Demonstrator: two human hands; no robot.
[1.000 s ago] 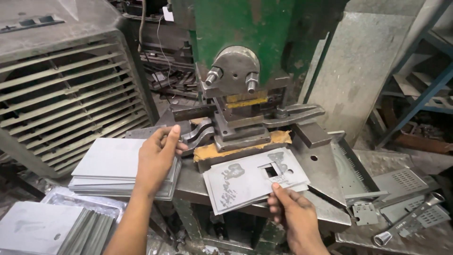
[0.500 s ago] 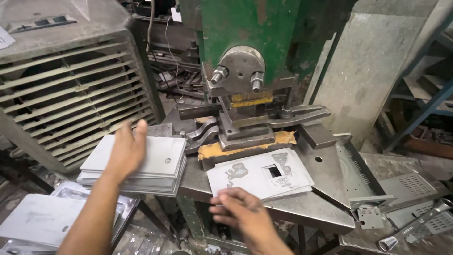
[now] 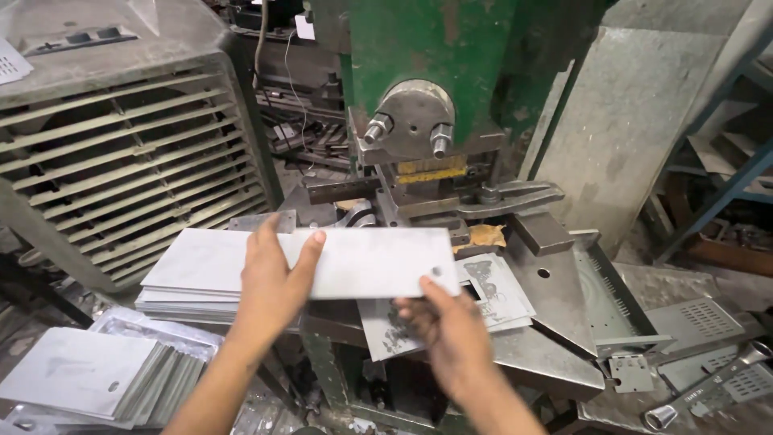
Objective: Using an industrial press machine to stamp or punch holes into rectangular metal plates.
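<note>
Left hand (image 3: 270, 278) palm down, fingers curled over top edge of flat rectangular grey metal sheet (image 3: 370, 262), gripping it. Right hand (image 3: 447, 326) pinches the sheet's lower right corner from below, thumb on top. Sheet held level above stack of grey metal sheets (image 3: 193, 278), in front of green punch press (image 3: 435, 48), over punched plate (image 3: 495, 290).

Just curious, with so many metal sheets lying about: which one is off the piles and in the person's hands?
The plain sheet held flat before the green press, left hand and right hand gripping it; the rest lie stacked.
</note>
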